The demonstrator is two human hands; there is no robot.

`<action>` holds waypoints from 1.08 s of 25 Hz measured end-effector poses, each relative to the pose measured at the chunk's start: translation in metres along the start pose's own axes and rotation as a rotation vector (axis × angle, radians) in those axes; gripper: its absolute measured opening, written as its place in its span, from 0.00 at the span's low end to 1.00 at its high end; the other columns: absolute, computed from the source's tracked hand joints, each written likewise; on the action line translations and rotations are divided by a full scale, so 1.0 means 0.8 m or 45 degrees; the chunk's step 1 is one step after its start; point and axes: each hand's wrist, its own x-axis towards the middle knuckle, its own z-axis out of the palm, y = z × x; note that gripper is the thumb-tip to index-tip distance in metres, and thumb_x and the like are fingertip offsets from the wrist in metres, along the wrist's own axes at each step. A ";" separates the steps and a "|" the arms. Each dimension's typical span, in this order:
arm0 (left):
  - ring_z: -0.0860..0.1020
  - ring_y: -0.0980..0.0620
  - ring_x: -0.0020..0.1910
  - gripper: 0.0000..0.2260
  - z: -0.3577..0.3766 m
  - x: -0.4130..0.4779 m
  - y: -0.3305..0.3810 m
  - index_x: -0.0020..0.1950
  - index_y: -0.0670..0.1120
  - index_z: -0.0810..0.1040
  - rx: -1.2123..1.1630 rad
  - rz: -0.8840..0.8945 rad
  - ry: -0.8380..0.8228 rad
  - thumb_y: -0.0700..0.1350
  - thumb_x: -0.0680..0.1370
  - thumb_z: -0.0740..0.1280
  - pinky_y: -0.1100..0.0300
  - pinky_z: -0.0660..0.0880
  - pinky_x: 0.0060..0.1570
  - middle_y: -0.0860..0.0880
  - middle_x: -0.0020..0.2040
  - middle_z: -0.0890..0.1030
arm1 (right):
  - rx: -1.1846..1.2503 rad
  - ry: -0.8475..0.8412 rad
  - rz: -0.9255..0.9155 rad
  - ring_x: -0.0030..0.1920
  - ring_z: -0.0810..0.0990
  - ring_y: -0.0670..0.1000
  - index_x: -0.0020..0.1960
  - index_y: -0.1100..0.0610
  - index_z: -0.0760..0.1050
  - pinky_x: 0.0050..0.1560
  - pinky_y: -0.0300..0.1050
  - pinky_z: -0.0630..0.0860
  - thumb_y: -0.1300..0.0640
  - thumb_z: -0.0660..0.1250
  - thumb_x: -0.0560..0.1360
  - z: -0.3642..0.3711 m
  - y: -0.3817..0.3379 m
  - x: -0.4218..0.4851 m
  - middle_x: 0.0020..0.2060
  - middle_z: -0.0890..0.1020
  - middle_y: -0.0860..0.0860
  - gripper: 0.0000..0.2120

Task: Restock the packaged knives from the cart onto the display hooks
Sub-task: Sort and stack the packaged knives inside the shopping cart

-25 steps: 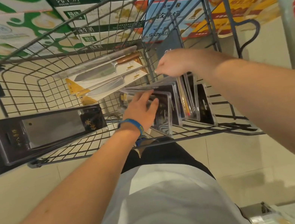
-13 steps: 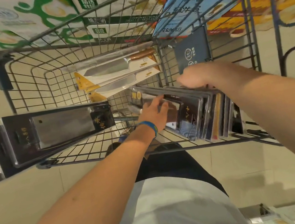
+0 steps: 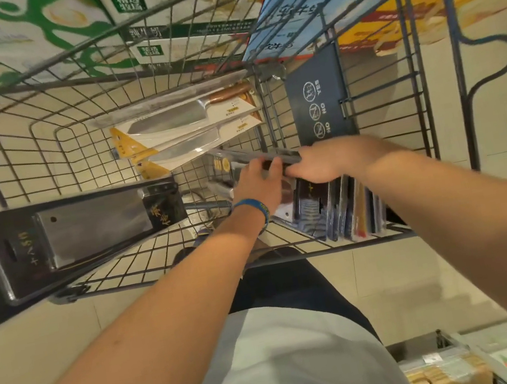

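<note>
Gripping one dark knife pack [image 3: 233, 163] with both hands, left hand [image 3: 256, 188] and right hand [image 3: 321, 163] curled round it, just beside the upright row of packs [image 3: 340, 210] in the cart [image 3: 157, 271]. Cleaver pack [image 3: 83, 232] and yellow-carded knives [image 3: 187, 129] wait too. No hooks visible; I judge most restocking remains.

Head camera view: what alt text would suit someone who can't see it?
The left hand and right hand grip a dark knife package at the front of an upright row of packages in a wire cart. A black cleaver package juts past the cart's left edge; yellow-and-white knife packages lie deeper inside.
</note>
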 end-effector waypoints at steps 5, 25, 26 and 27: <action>0.60 0.43 0.77 0.28 0.008 0.007 -0.014 0.78 0.58 0.59 0.037 -0.184 -0.117 0.66 0.80 0.49 0.45 0.59 0.71 0.46 0.77 0.65 | -0.029 0.135 0.149 0.64 0.76 0.62 0.71 0.51 0.73 0.63 0.55 0.74 0.32 0.52 0.80 0.023 0.009 0.005 0.67 0.77 0.59 0.31; 0.69 0.40 0.71 0.26 -0.014 0.003 -0.004 0.80 0.57 0.56 0.012 -0.092 -0.058 0.62 0.83 0.48 0.49 0.67 0.66 0.42 0.76 0.66 | -0.039 0.082 0.065 0.81 0.59 0.58 0.82 0.54 0.60 0.79 0.58 0.56 0.26 0.44 0.79 -0.035 0.015 0.012 0.82 0.60 0.55 0.43; 0.69 0.40 0.71 0.26 -0.013 0.001 -0.007 0.80 0.57 0.56 0.024 -0.092 -0.051 0.62 0.82 0.48 0.49 0.67 0.66 0.42 0.76 0.66 | -0.002 0.121 0.093 0.80 0.59 0.59 0.82 0.55 0.60 0.78 0.58 0.55 0.25 0.44 0.79 -0.036 0.015 0.015 0.82 0.59 0.55 0.44; 0.69 0.40 0.71 0.26 -0.012 0.002 -0.011 0.80 0.57 0.56 0.031 -0.092 -0.049 0.63 0.82 0.49 0.49 0.67 0.66 0.43 0.76 0.66 | 0.009 0.163 0.115 0.80 0.60 0.59 0.81 0.55 0.61 0.78 0.57 0.56 0.26 0.44 0.79 -0.038 0.016 0.017 0.82 0.60 0.56 0.43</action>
